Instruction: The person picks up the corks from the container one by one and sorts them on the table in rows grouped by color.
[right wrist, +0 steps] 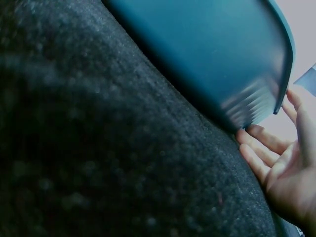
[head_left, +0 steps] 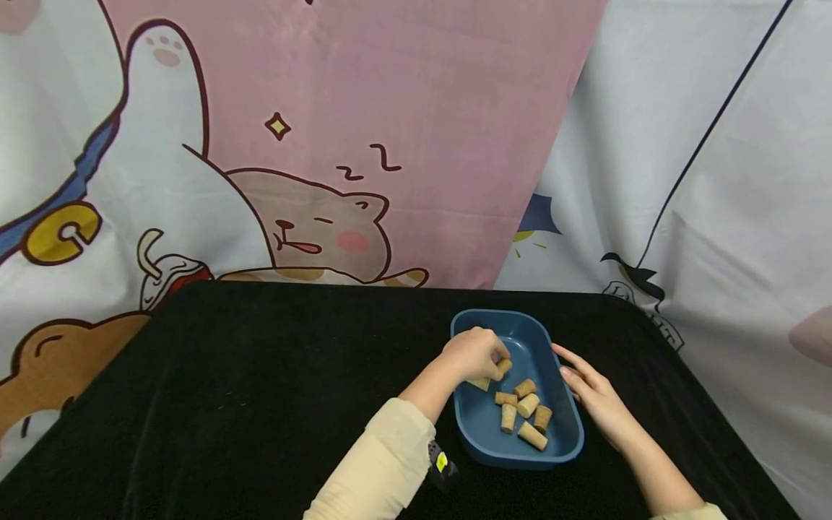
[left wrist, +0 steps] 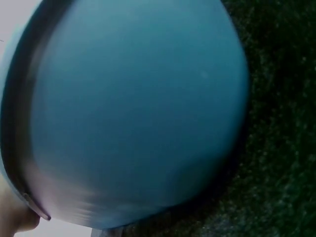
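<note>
A blue plastic tub (head_left: 477, 437) with rounded corners holds several tan corks (head_left: 533, 435), lying loose in its near half. Reaching over the tub's left rim, my left hand (head_left: 477, 354) curls its fingers down and pinches a cork (head_left: 503, 366). Beneath that hand a pale yellowish piece (head_left: 481, 383) shows, mostly covered. My right hand (head_left: 598, 397) lies along the tub's right side, fingers extended, fingertips at the rim. The right wrist view shows its straight fingers (right wrist: 261, 143) against the tub's lower wall (right wrist: 212, 59). In the left wrist view the tub's outer wall (left wrist: 138, 108) hides most of the left hand.
Black cloth (head_left: 227, 404) covers the table under the tub. A cartoon-printed curtain (head_left: 422, 108) hangs behind the table. Beside the left sleeve cuff (head_left: 396, 448) sits a small dark wrist device (head_left: 442, 462) with a yellow-green mark.
</note>
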### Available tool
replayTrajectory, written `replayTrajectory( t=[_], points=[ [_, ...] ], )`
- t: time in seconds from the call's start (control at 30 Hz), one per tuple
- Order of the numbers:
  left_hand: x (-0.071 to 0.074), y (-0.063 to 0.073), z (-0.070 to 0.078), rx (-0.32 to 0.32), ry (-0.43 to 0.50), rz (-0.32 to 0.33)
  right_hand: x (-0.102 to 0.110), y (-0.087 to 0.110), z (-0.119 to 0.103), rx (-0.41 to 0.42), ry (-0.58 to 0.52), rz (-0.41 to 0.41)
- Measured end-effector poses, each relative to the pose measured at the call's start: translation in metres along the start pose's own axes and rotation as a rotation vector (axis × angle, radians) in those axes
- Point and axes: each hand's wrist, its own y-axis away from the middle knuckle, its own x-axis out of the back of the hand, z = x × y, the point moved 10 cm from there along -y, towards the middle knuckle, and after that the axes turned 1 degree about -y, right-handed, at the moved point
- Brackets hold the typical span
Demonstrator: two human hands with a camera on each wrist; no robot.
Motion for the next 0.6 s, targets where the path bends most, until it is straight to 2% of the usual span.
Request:
replayTrajectory(
  t=[0.33,0.6],
  points=[
    [0.011,0.004,0.004,-0.113,0.19,0.044,0.001,-0.001,0.001,-0.023,0.001,0.008],
    [0.023,0.018,-0.001,-0.131,0.3,0.104,0.001,-0.001,0.004,-0.044,-0.012,0.019]
  ],
)
